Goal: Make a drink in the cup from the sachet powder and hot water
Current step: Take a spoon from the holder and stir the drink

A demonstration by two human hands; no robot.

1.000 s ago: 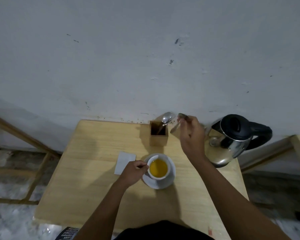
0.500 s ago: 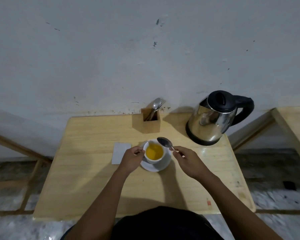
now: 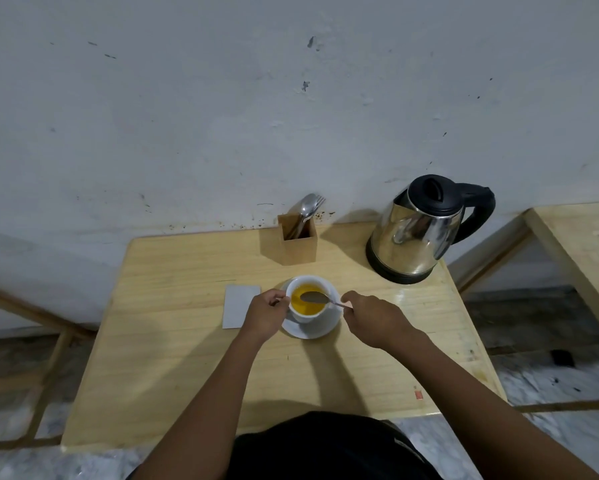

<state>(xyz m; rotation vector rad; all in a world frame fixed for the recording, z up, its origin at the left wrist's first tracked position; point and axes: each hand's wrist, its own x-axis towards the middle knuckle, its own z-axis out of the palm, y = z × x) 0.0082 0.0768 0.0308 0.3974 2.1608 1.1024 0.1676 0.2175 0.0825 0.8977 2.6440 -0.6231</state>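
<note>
Just left of the right hand (image 3: pixel 374 320), its pinched spoon (image 3: pixel 314 298) is over the cup (image 3: pixel 306 317) (left hand (image 3: pixel 266 313) grips its side); I'd dip and stir slowly.

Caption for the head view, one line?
Left hand holds cup on saucer; right hand holds spoon over yellow drink.

Dim light from the right throws soft shadows leftward off the kettle (image 3: pixel 419 233) and cutlery holder (image 3: pixel 298 245) onto the desk (image 3: pixel 173 341), whose edges bow with wide-angle distortion, while the lower-left corner smears soft.
</note>
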